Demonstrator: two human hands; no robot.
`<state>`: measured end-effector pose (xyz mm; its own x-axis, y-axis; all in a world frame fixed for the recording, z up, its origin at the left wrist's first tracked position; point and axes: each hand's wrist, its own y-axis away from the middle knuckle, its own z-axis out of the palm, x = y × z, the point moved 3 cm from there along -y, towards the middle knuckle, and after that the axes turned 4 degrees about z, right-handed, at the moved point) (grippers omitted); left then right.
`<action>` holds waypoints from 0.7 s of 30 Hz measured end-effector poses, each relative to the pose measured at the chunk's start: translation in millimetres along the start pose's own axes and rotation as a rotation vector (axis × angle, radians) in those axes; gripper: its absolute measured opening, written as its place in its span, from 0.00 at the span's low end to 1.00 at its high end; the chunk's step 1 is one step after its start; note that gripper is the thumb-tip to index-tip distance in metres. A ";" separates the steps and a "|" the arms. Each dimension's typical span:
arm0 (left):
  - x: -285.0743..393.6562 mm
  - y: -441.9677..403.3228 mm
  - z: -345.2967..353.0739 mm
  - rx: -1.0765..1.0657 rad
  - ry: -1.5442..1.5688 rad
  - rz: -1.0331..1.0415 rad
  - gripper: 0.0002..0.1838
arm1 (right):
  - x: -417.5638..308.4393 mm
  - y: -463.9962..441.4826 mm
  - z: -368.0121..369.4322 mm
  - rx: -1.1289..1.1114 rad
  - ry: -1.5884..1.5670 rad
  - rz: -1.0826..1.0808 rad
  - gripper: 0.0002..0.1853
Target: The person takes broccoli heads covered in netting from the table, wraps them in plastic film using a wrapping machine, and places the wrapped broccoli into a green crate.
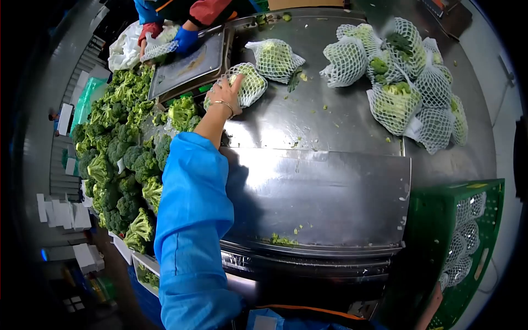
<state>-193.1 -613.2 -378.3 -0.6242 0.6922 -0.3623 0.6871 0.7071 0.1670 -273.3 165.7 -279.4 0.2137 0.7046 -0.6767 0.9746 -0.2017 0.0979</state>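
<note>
The left hand [227, 94] is reaching to the upper middle of the frame, its fingers spreading partway over a netted head [252, 84] and touching it; whether they are gripping it, I cannot tell. Another netted head [275, 59] is lying just beside it on the metal table [324, 192], near a metal tray [190, 63]. A cluster of netted heads [434, 85] is sitting at upper right. Loose broccoli [118, 148] is filling the left side. At lower right, the right hand [433, 311] is showing only partly beside a green crate [484, 264] that is holding netted heads; its finger opening and any hold I cannot tell. At upper left, a co-worker's gloved hand [186, 39] is touching white netting [158, 50].
</note>
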 end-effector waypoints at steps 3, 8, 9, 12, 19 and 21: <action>-5.0 11.6 -18.6 0.003 0.128 0.089 0.52 | -36.5 11.4 22.6 -0.098 -0.022 0.068 0.19; -17.9 80.1 -106.5 0.358 0.238 0.238 0.50 | 19.0 -25.6 -21.8 0.195 0.216 -0.237 0.13; -18.5 108.9 -135.3 0.376 0.267 0.230 0.49 | -13.5 -8.2 -22.3 0.263 0.115 -0.339 0.14; -4.6 200.8 -198.5 0.380 0.326 0.184 0.49 | -141.9 66.7 34.8 0.116 -0.334 -0.255 0.17; 75.8 329.7 -167.2 0.375 0.627 0.234 0.56 | -280.5 113.0 283.3 -1.093 -0.440 -0.211 0.35; 72.1 361.9 -171.5 0.525 0.788 0.395 0.51 | -290.0 95.5 295.6 -1.161 -0.436 -0.218 0.32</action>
<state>-53.2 -282.6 -186.7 -0.2549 0.8941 0.3682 0.8545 0.3865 -0.3469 -262.1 -259.0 -289.5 0.2169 0.3205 -0.9221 0.5185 0.7625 0.3870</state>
